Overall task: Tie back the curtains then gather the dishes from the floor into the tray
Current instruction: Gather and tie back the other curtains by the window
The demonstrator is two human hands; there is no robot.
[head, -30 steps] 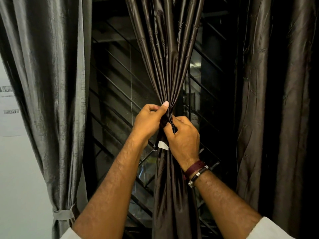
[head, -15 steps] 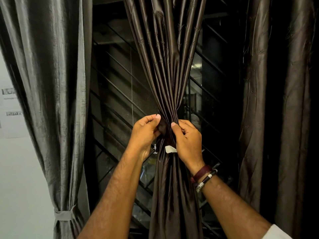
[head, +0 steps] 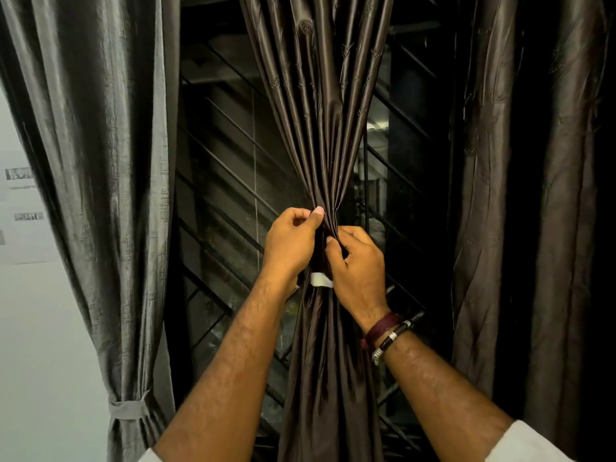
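Observation:
A dark brown satin curtain (head: 320,111) hangs in the middle, gathered into a narrow waist. My left hand (head: 291,243) grips that waist from the left, thumb pressed on the folds. My right hand (head: 358,265) pinches the same spot from the right, fingers curled around a dark tie band that is mostly hidden. A small white tag (head: 320,280) shows between the hands. The grey curtain (head: 100,161) on the left is bound low by a grey tie band (head: 128,409). No dishes or tray are in view.
Another dark brown curtain (head: 520,195) hangs loose on the right. Behind the curtains is a dark window with a diagonal metal grille (head: 226,201). A pale wall (head: 36,328) with paper notices lies at the far left.
Both hands have stayed on the gathered waist and shifted their fingers; the left thumb is now on top of the folds and the right fingers curl tighter into the band.

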